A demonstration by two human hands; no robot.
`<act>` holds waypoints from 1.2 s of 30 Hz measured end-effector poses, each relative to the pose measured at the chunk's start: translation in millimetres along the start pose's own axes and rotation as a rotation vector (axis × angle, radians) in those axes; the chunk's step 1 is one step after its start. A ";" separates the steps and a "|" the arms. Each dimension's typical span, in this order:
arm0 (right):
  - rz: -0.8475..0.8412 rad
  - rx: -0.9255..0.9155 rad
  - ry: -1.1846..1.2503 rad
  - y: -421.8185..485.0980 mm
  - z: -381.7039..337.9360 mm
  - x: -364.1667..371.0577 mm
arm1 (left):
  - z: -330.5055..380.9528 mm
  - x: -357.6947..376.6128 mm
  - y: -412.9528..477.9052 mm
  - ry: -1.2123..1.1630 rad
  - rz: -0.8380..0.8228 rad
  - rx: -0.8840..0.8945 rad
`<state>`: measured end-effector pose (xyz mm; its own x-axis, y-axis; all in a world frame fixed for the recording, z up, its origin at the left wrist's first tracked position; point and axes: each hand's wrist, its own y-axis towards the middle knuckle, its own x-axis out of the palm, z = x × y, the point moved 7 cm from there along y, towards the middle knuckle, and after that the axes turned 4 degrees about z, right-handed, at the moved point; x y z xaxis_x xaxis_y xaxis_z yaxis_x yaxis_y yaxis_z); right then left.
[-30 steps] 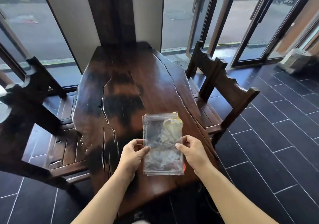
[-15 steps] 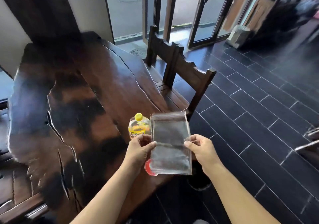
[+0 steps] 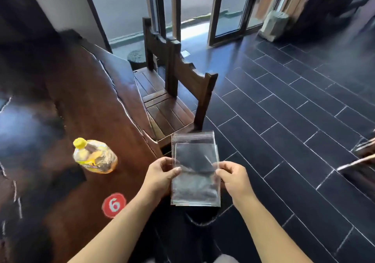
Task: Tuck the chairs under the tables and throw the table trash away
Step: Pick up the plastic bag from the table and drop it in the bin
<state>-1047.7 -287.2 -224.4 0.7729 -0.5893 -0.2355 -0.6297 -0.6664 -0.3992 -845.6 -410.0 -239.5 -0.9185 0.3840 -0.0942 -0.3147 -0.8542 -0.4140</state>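
Note:
I hold a stack of clear plastic bags [image 3: 195, 173] flat in front of me, past the right edge of the dark wooden table [image 3: 77, 100]. My left hand [image 3: 162, 173] pinches its left edge and my right hand [image 3: 233, 175] pinches its right edge. A crushed plastic bottle with a yellow cap [image 3: 94, 155] lies on the table to the left of my hands. A dark wooden chair [image 3: 174, 92] stands at the table's right side, its seat partly out from under the top.
A round red sticker with a 6 [image 3: 113, 204] marks the table's near corner. Dark tiled floor [image 3: 294, 120] spreads to the right. Glass doors [image 3: 229, 9] and a stone block [image 3: 276, 25] lie beyond. Another piece of wooden furniture [image 3: 363, 155] pokes in at the right edge.
My view has swung to the right and the bags have come off the table, now held over the floor beside it. The bottle that lay under them is now uncovered.

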 end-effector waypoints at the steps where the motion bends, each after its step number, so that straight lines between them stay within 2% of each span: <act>1: -0.014 -0.001 -0.013 10.3 5.1 -10.4 | -0.3 13.1 2.6 0.022 0.031 -0.002; 4: -0.048 0.010 -0.052 38.6 23.6 -36.6 | -10.2 48.4 13.2 0.046 0.095 -0.020; 11: -0.046 0.061 -0.190 114.0 103.3 -61.4 | -95.4 114.3 61.9 0.108 0.069 -0.200; 28: -0.109 0.287 -0.429 248.9 406.0 15.8 | -409.9 151.3 175.0 0.117 0.153 -0.547; 36: -0.141 0.433 -0.511 263.3 517.5 34.8 | -507.7 162.6 197.6 0.218 0.116 -0.620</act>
<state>-1146.1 -246.7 -796.3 0.8521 -0.1499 -0.5014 -0.5145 -0.4154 -0.7502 -935.5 -338.3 -796.3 -0.8483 0.4191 -0.3237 0.0392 -0.5599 -0.8276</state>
